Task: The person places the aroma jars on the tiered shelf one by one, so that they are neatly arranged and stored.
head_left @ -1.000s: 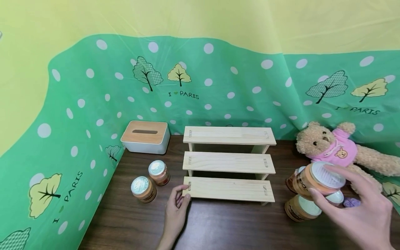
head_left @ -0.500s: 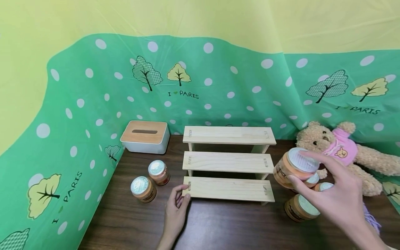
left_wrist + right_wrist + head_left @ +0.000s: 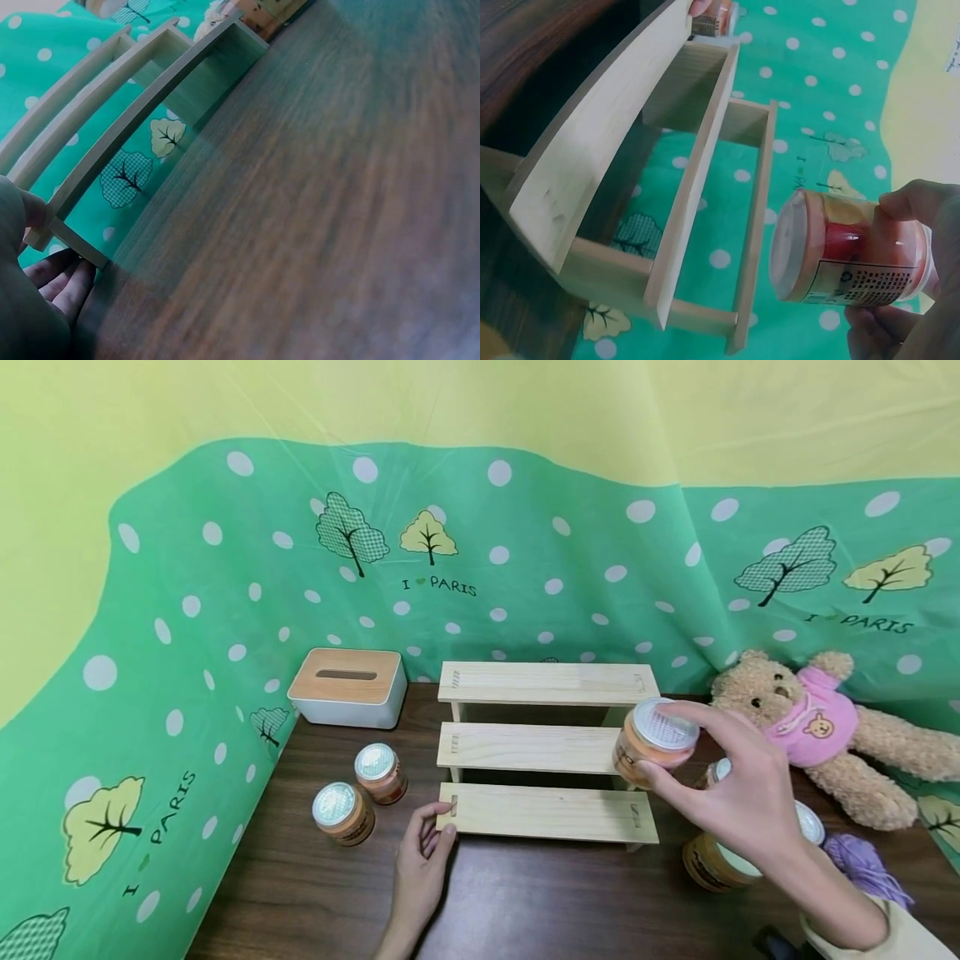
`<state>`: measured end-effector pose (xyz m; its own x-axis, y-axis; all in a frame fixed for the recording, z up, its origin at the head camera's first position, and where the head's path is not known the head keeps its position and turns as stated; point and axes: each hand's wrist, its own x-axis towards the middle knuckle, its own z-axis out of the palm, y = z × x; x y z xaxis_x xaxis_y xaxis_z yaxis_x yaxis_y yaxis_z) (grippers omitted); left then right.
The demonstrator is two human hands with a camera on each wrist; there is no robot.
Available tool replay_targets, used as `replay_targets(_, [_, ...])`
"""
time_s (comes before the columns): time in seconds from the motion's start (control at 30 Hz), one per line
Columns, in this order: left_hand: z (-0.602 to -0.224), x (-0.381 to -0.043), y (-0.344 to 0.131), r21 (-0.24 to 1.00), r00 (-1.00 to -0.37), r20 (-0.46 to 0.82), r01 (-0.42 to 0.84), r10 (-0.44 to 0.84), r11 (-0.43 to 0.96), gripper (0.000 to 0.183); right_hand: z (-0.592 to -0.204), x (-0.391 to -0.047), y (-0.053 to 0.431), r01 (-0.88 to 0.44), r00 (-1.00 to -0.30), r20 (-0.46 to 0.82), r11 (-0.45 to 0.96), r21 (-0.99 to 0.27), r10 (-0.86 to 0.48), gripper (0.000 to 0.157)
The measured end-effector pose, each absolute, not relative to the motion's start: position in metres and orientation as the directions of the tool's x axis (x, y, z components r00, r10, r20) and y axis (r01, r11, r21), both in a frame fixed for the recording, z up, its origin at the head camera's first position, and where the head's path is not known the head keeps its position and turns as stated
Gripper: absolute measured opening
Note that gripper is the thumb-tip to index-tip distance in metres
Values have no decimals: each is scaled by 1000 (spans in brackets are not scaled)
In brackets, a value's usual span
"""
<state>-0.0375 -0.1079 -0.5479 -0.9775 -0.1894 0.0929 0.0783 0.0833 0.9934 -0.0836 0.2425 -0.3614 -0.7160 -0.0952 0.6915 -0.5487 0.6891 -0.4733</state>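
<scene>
My right hand (image 3: pixel 738 777) grips a plastic jar (image 3: pixel 654 739) with a silvery ridged lid, thumb on one side and fingers on the other. The jar hangs in front of the right end of the middle step of a three-tier wooden shelf (image 3: pixel 543 814). The right wrist view shows something red inside the labelled jar (image 3: pixel 847 251). At the shelf's lowest step, my left hand (image 3: pixel 422 864) holds the left end. In the left wrist view, the thumb of the left hand (image 3: pixel 37 277) is over the board and the other fingers are by its leg.
Two lidded jars (image 3: pixel 343 814) stand left of the shelf, before a tissue box (image 3: pixel 348 689) with a wooden top. Right of it, several jars (image 3: pixel 712 864) are partly hidden by my right arm. A teddy bear (image 3: pixel 817 718) and purple yarn (image 3: pixel 866 868) lie farther right.
My right hand has carried the jar leftward and slightly up, from above the right-hand jars to the shelf's right end. The left hand has stayed on the lowest step.
</scene>
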Motion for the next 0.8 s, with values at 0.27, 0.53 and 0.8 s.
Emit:
replay_targets(0.27, [-548,-39,-108,993,-976,113,103,-185,61,26,-359,-95,218,-563,-726,679,656,-502,-103,69])
replay_targets(0.53, [-548,-39,-108,991,-976,124,113,-178,68,25,-358,-105,203,-600,-715,687,618,-508,-130,68])
replay_targets(0.8, [-548,-39,-109,993,-977,119,112,-175,49,26,-357,-117,193,-637,-693,705,585,-502,-150,65])
